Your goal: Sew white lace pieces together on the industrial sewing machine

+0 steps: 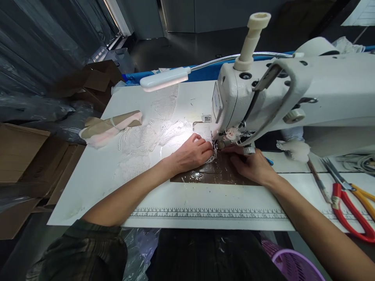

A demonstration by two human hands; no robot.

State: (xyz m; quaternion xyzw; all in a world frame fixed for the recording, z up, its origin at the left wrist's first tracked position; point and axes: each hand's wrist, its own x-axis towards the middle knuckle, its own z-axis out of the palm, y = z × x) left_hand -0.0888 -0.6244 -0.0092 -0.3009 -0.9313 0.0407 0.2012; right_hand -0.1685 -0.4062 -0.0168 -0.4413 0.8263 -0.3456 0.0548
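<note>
L hand (193, 154) curled on wht lace (179, 128) nr sewing mach. (288, 91) foot, pinch unclear; R hand (254, 167) opp. side, fingertips partly hidden, can't tell grip.

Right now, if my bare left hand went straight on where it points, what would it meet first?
Probably the shiny metal presser foot of the white sewing machine, just beyond your left hand; depth there is unclear.

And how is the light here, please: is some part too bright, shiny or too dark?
Head view: the white lace looks partly washed out near the left hand; head view: small bright glints show on the brown sheet; head view: the cardboard boxes at picture left sit in dimmer light.
</note>
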